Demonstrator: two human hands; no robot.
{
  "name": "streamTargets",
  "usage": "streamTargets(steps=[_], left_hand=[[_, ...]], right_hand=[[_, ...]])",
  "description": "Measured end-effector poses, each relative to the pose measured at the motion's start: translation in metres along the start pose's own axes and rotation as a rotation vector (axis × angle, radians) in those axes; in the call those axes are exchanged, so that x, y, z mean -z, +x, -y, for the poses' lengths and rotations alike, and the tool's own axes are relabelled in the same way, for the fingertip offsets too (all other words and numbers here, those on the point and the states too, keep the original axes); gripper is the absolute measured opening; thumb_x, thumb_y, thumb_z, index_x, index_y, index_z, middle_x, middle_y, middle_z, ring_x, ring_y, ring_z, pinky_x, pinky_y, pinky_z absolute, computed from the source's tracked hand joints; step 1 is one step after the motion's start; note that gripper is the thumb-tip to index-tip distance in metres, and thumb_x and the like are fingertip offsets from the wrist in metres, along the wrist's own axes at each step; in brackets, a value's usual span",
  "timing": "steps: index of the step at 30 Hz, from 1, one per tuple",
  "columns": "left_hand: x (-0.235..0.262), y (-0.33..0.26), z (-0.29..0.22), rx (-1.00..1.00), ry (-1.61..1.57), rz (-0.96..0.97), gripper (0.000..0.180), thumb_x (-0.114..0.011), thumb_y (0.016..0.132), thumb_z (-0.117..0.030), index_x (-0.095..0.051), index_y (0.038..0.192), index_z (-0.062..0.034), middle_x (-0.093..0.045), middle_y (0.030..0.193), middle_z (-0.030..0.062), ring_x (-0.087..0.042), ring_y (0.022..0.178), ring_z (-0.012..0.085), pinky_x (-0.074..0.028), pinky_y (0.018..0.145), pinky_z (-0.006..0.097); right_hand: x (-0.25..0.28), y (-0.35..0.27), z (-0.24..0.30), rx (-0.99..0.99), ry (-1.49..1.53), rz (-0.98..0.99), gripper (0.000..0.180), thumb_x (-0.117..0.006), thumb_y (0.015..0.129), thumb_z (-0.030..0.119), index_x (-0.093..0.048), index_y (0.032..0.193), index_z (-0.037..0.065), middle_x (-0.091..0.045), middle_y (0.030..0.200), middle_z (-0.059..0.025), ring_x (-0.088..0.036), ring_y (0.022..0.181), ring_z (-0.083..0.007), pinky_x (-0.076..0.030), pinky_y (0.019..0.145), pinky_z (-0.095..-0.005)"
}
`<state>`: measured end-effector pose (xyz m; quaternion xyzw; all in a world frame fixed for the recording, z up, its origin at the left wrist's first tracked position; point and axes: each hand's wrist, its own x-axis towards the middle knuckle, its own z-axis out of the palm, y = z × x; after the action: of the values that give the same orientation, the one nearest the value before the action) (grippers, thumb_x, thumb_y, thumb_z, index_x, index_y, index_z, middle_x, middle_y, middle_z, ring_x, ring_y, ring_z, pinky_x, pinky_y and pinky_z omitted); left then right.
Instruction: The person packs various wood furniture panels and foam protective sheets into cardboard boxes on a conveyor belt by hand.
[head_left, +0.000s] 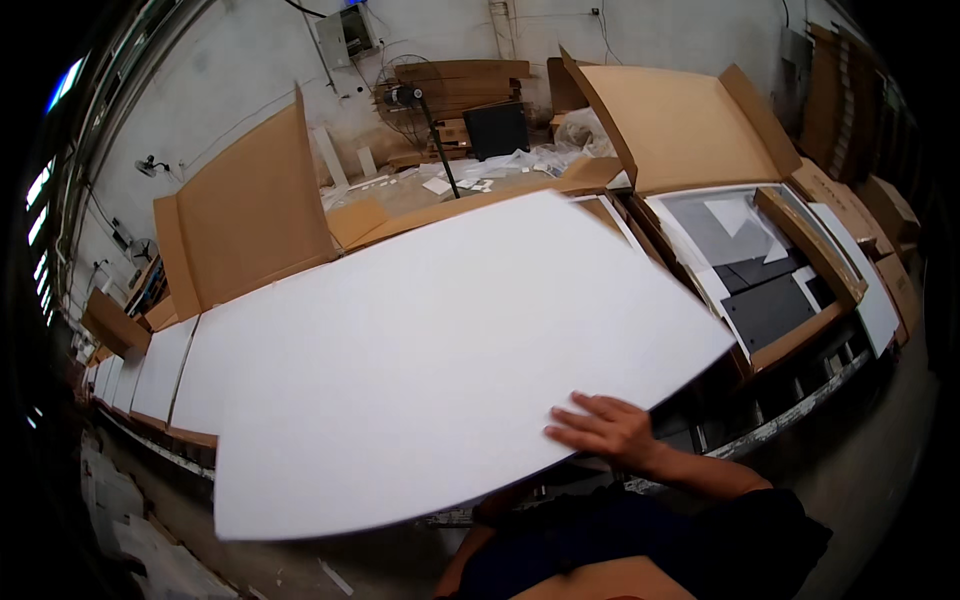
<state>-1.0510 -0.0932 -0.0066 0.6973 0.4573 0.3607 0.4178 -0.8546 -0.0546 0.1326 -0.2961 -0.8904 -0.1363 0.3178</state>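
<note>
A big white foam sheet [440, 370] fills the middle of the frame, tilted, its near edge hanging over the front of the desk [780, 425]. The right hand [605, 428] lies flat on its lower right edge, fingers spread and pressing down. The left hand is hidden beneath the sheet, so its state can't be told. Best handled level and supported on both sides, since a panel this wide would bow. An open cardboard box [745, 215] with dark panels sits upper right; a cardboard flap [250, 215] stands upper left.
</note>
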Motion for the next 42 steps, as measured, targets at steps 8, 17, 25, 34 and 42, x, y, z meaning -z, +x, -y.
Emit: streamTargets(steps=[8,17,25,34,42], left_hand=[[0.023,-0.032,-0.015,-0.202,0.472,0.086,0.032,-0.078,0.051,-0.014,-0.058,0.074,-0.0037,-0.051,0.110,0.0185,-0.048,0.102,0.0367,-0.039,0.087,0.044],[0.069,-0.031,-0.020,-0.182,0.483,-0.141,0.038,-0.079,0.048,-0.016,-0.045,0.059,-0.0016,-0.055,0.112,0.0117,-0.048,0.107,0.0310,-0.038,0.089,0.041],[0.015,0.069,-0.046,-0.480,0.427,0.106,0.037,-0.077,0.054,-0.025,-0.049,0.064,-0.0037,-0.042,0.126,0.0145,-0.035,0.118,0.0376,-0.028,0.098,0.047],[-0.112,0.171,-0.044,-0.407,0.742,0.400,0.044,-0.060,0.070,-0.052,-0.063,0.081,-0.0094,-0.056,0.085,0.0074,-0.058,0.075,0.0257,-0.047,0.059,0.035],[-0.130,0.131,-0.064,-0.393,0.662,0.270,0.041,-0.066,0.067,-0.046,-0.063,0.073,-0.0059,-0.060,0.101,0.0107,-0.060,0.078,0.0265,-0.049,0.064,0.034]], right_hand=[[-0.187,0.058,0.045,0.047,0.301,0.091,0.039,-0.046,0.082,0.012,-0.047,0.121,0.016,-0.046,0.125,-0.0106,-0.045,0.113,-0.0293,-0.040,0.091,-0.0401],[-0.195,0.082,-0.018,-0.168,1.217,0.589,0.048,-0.052,0.085,0.028,-0.039,0.129,0.014,-0.033,0.135,-0.0132,-0.034,0.123,-0.0302,-0.030,0.100,-0.0382],[-0.123,-0.129,-0.253,-0.866,-0.081,0.406,0.028,-0.058,0.074,0.018,-0.059,0.102,0.013,-0.055,0.105,-0.0133,-0.050,0.101,-0.0310,-0.043,0.081,-0.0419],[-0.096,-0.149,-0.251,-0.686,0.153,1.188,0.104,-0.071,0.059,0.045,-0.008,0.139,0.027,0.000,0.145,-0.0151,-0.001,0.133,-0.0344,-0.013,0.101,-0.0566],[-0.094,-0.165,-0.249,-0.470,-0.047,1.020,0.105,-0.071,0.059,0.052,-0.013,0.138,0.016,-0.006,0.143,-0.0176,-0.005,0.132,-0.0376,-0.012,0.095,-0.0655]])
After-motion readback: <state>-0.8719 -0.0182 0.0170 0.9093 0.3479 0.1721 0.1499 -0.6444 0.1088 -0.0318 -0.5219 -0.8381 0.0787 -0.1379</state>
